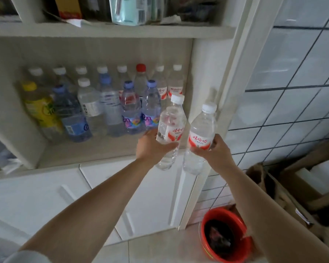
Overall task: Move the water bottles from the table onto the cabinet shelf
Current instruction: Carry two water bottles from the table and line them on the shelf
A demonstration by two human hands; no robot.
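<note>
Clear plastic bottles, one in each grip: left hand (150, 145) holds the left bottle (170, 130), right hand (215, 150) the right bottle (199, 137). Both hang just before the cabinet shelf (84, 150).

Clear glossy plastic bottles (170, 128); matt white shelf (87, 152); glossy tiles (285, 103).

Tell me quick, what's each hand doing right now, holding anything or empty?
Left hand: gripping a clear water bottle by its red-and-white label.
Right hand: gripping a second water bottle the same way, just in front of the cabinet shelf.
</note>
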